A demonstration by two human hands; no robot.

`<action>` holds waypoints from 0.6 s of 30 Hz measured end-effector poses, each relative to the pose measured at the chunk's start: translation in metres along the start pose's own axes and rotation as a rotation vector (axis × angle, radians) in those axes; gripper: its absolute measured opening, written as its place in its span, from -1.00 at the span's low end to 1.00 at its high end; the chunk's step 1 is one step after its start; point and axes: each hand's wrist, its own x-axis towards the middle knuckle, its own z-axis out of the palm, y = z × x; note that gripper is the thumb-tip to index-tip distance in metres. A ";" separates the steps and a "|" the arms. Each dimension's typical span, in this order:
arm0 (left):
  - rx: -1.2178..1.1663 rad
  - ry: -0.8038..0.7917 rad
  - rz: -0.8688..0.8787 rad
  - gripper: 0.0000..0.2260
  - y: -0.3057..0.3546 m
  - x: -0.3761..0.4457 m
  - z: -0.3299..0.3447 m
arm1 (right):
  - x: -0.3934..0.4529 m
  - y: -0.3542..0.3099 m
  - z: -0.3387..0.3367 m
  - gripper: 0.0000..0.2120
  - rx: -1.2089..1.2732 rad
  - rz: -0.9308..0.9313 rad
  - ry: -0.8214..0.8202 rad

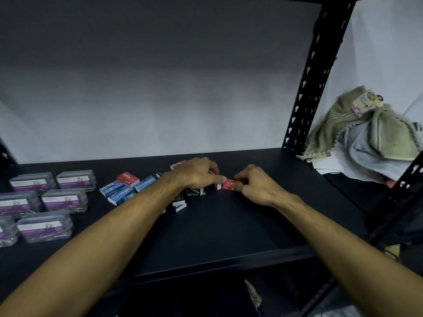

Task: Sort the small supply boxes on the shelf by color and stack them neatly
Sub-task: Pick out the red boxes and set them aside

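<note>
Small staple boxes lie on the dark shelf. Between my hands sit red boxes on the shelf. My left hand curls over them from the left, thumb pressed against their left end. My right hand pinches their right end. Several blue boxes lie to the left with a red box on top. Black boxes lie partly under my left wrist. One more red box sits behind my left hand.
Several clear plastic cases of clips with purple labels fill the shelf's left end. A perforated black upright stands at the right rear. Beyond it lies a heap of cloth.
</note>
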 end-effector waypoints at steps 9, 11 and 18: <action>-0.182 -0.029 0.067 -0.60 0.001 -0.005 -0.004 | 0.001 0.006 -0.001 -0.68 0.000 -0.030 0.000; -0.229 -0.028 0.058 -0.57 -0.001 -0.005 -0.004 | 0.001 0.006 -0.001 -0.68 0.009 -0.029 0.009; -0.265 -0.007 0.030 -0.64 -0.007 0.001 -0.006 | 0.002 0.012 0.002 -0.75 0.090 -0.019 0.057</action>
